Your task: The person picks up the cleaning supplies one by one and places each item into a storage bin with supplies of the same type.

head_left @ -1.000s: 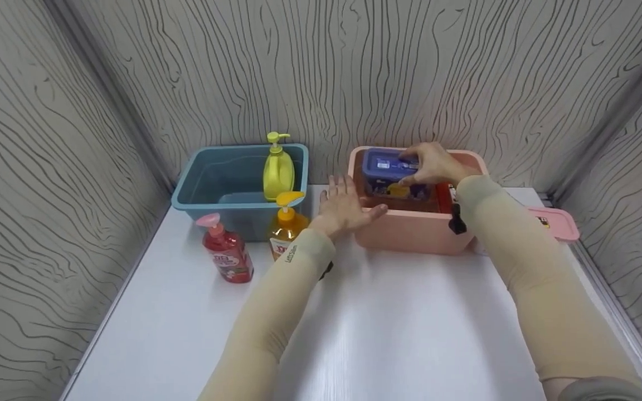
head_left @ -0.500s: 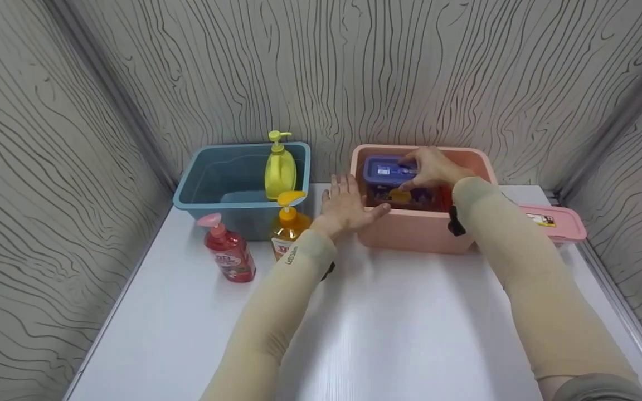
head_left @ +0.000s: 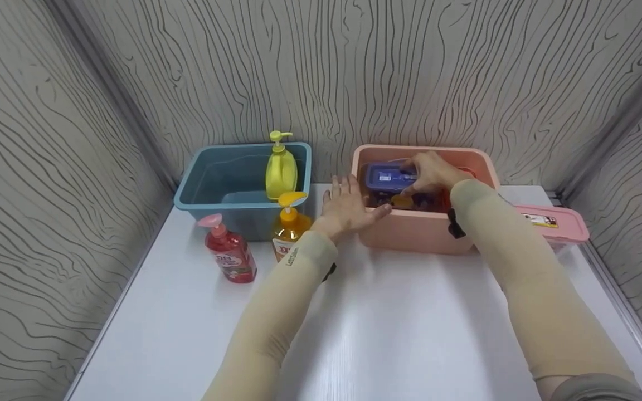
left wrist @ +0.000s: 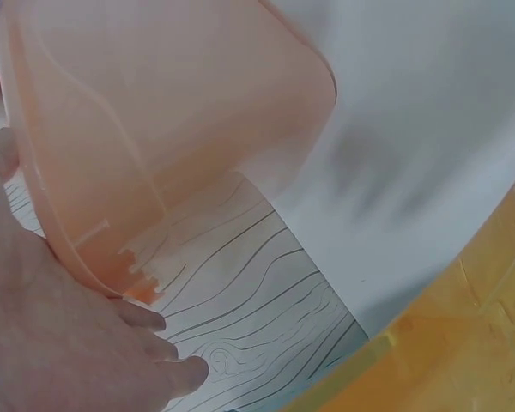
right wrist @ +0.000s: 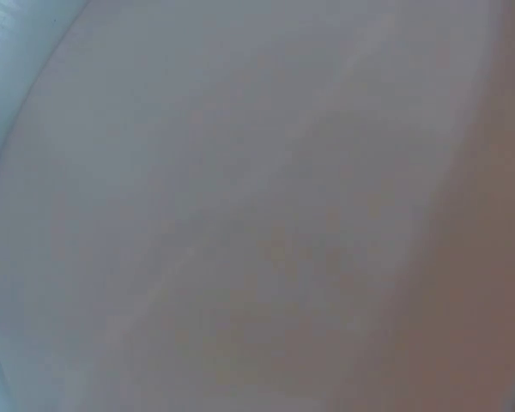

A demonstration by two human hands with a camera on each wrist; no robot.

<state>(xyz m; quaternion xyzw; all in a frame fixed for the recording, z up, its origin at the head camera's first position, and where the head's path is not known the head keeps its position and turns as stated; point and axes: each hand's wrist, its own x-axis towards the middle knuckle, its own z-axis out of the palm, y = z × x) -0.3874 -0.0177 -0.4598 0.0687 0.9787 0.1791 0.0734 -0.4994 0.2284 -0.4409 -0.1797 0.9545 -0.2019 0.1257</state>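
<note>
A blue-lidded container (head_left: 390, 177) is inside the pink bin (head_left: 416, 231), toward its left end. My right hand (head_left: 433, 171) reaches over the bin's front rim and grips the container's right side, thumb in front and fingers behind. Against the bin's left end rests my left hand (head_left: 346, 209), fingers straight and spread, thumb at the front rim. In the left wrist view that hand (left wrist: 60, 343) lies along the rim of the pink bin (left wrist: 172, 94). The right wrist view shows only a blurred, close surface.
The blue bin (head_left: 232, 206) at the left holds a yellow pump bottle (head_left: 281, 175). An orange pump bottle (head_left: 287, 228) and a red one (head_left: 230, 256) stand before it. A pink-lidded box (head_left: 563, 221) is right of the pink bin. Red items lie inside that bin.
The blue-lidded container has moved down deeper into the pink bin with my right hand on it. The left hand has kept its place at the bin's end.
</note>
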